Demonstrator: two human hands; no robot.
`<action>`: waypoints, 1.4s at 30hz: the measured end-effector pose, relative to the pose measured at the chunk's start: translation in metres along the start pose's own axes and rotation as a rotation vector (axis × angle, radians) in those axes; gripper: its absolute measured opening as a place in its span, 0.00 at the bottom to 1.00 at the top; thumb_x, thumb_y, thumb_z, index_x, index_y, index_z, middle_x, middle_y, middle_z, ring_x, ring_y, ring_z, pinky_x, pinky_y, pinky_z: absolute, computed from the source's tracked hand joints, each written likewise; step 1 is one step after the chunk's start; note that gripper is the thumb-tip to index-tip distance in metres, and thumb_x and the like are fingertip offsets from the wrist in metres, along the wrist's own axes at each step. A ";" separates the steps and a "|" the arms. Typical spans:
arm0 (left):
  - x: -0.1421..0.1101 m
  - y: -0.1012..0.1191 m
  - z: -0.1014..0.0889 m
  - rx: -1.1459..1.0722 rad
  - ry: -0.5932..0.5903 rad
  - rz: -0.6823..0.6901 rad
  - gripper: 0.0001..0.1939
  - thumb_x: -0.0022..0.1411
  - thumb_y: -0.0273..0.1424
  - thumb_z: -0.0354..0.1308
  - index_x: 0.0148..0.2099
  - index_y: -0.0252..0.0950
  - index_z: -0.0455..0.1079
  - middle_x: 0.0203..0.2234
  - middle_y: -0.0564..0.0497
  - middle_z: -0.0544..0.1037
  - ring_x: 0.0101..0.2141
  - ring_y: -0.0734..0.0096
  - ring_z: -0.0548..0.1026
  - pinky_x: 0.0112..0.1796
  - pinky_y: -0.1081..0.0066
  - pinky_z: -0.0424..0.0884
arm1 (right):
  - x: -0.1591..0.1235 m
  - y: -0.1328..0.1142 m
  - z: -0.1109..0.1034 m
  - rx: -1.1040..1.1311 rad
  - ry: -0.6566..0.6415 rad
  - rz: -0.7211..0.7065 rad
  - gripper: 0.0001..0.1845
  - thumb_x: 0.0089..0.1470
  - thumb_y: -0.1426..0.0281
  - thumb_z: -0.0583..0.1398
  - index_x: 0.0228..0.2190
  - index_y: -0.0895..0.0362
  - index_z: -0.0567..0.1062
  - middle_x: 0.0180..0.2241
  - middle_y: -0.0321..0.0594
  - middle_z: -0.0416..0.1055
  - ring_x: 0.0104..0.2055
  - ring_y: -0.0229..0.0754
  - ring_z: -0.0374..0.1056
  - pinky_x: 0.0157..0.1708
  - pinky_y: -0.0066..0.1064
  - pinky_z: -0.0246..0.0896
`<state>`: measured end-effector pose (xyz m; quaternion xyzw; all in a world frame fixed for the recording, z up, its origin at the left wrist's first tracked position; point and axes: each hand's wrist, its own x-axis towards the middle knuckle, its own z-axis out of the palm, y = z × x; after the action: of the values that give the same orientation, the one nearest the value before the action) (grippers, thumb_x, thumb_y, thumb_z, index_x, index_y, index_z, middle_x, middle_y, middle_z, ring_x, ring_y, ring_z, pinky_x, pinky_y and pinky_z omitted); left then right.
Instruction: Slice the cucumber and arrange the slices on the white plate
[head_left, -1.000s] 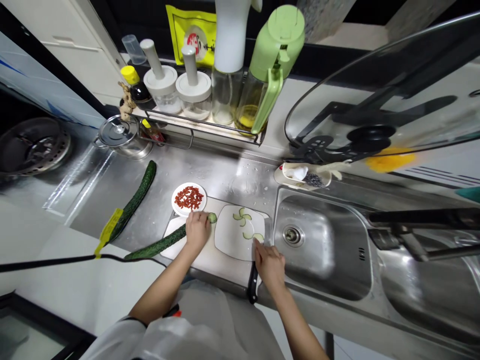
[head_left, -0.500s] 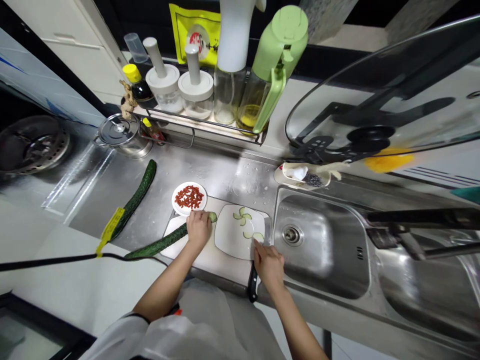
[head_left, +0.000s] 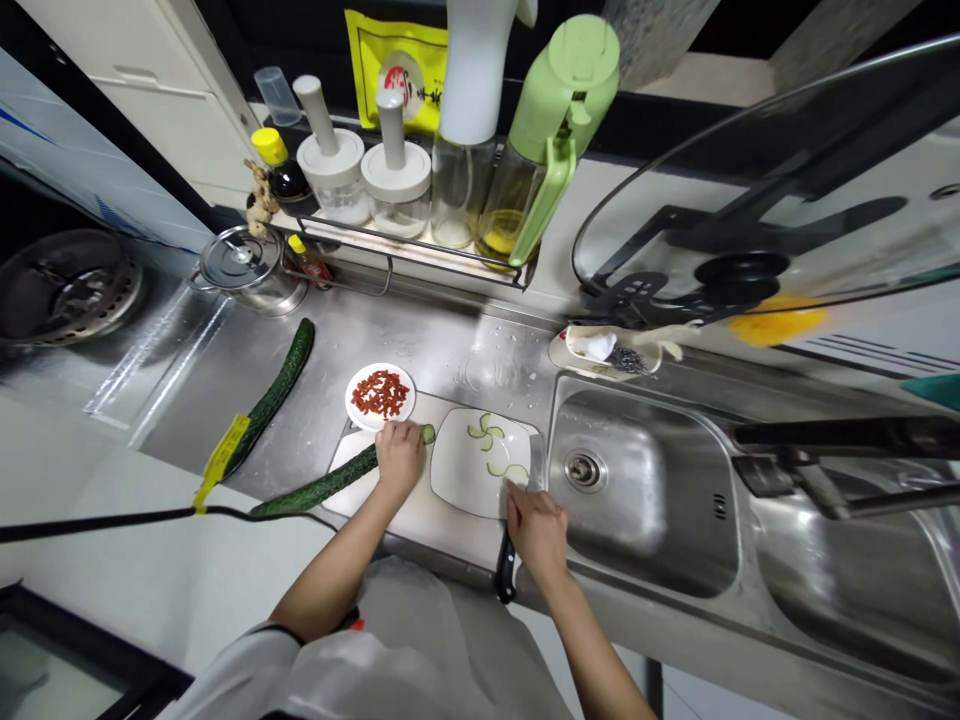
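Observation:
My left hand (head_left: 399,459) is closed around a long green cucumber (head_left: 322,487), which lies slanting across the white cutting board (head_left: 418,502); its pale cut end shows past my fingers. My right hand (head_left: 537,525) is at the lower right rim of a white plate (head_left: 457,485), index finger stretched toward a curved cucumber slice (head_left: 516,471), with nothing visible in its fingers. Further up the plate, thin slices (head_left: 486,432) form a pinwheel. A knife (head_left: 507,568) lies beside the plate, black handle toward me, its blade partly hidden by my right hand.
A small dish (head_left: 379,424) of red berries touches the board's far side. Another cucumber (head_left: 274,395) lies left, by a yellow-tagged black strap (head_left: 135,523). The steel sink (head_left: 630,480) is right, a lidded pot (head_left: 255,275) back left, and a seasoning rack (head_left: 420,250) behind.
My right index fingertip has drawn back slightly from the slice near the plate's rim. My left hand stays on the cucumber. The view has shifted a little.

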<state>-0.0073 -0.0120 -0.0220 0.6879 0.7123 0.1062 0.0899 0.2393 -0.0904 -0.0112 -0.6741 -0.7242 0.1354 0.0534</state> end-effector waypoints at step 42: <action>-0.002 0.018 -0.034 -1.014 -0.447 -0.206 0.13 0.51 0.39 0.62 0.35 0.35 0.76 0.26 0.52 0.77 0.23 0.76 0.66 0.28 0.74 0.61 | 0.028 -0.034 -0.004 0.690 0.034 -0.003 0.17 0.57 0.64 0.54 0.44 0.55 0.76 0.43 0.46 0.74 0.44 0.45 0.67 0.40 0.36 0.63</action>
<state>0.0004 -0.0142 0.0158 0.4913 0.5993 0.2775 0.5678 0.2056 -0.0643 -0.0009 -0.6173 -0.6357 0.3610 0.2907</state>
